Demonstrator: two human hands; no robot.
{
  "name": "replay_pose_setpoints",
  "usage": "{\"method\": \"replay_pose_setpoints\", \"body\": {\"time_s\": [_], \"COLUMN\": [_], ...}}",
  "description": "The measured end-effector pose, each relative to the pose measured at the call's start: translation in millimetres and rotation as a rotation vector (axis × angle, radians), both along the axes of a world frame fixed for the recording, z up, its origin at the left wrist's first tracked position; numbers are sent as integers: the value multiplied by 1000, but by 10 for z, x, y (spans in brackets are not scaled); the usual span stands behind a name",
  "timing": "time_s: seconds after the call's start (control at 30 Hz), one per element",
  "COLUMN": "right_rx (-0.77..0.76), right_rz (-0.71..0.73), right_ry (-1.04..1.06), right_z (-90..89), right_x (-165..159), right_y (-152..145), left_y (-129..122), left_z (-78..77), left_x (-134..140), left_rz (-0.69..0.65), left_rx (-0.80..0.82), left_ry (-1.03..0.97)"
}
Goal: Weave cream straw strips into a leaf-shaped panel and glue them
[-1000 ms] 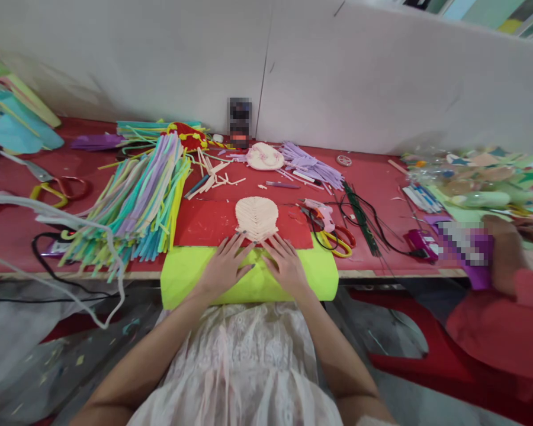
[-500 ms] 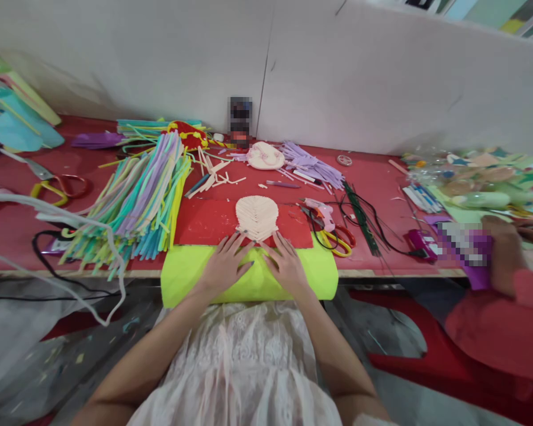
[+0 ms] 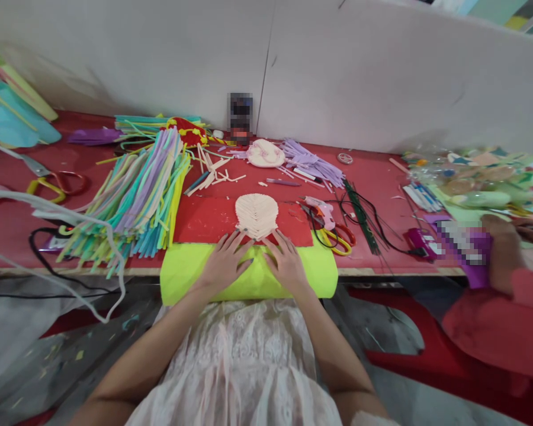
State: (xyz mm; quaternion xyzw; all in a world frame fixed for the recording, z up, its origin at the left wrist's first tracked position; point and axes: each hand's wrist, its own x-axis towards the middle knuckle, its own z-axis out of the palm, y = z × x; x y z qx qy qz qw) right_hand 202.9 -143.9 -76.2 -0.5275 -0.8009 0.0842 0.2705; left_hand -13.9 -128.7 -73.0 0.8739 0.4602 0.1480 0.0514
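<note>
A cream leaf shape made of pipe cleaners [image 3: 256, 214] lies flat on a red board [image 3: 204, 222], its rounded end away from me. My left hand [image 3: 226, 260] rests palm down with fingers stretched out, fingertips at the leaf's lower left edge. On the other side my right hand [image 3: 285, 260] lies flat too, its fingertips by the lower right edge. Both hands lie over a bright yellow-green sheet [image 3: 182, 272] that hangs over the table's front edge. Neither hand grips anything.
Left of the board lies a big bundle of coloured pipe cleaners [image 3: 137, 189]; scissors [image 3: 55, 180] are farther left. A pink glue gun [image 3: 322, 213] and more scissors [image 3: 342, 239] sit to the right. Lilac pipe cleaners [image 3: 315, 165] lie behind. A co-worker's hand [image 3: 500, 236] is at far right.
Almost nothing differs. Both hands keep their place by the leaf shape, and the view has shifted very slightly.
</note>
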Motion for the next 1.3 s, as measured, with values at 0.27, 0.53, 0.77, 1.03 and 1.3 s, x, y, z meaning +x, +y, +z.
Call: {"method": "replay_pose_setpoints", "body": {"time_s": [0.27, 0.53, 0.77, 1.03, 1.3], "right_rx": [59, -117, -219, -201, -267], "right_rz": [-31, 231, 283, 253, 205], "right_ry": [159, 169, 144, 128, 206], "right_z": [26, 219, 280, 257, 210], "right_x": [23, -125, -137, -158, -116], "right_y": [207, 775, 868, 870, 898], "left_y": [9, 20, 15, 25, 13], "left_z": [-19, -39, -26, -51, -20], "left_x": [-9, -13, -18, -27, -26], "left_rz": [4, 4, 4, 3, 8], "left_rx": [-6, -9, -10, -6, -14], "left_ry": [-4, 16, 16, 2, -4]}}
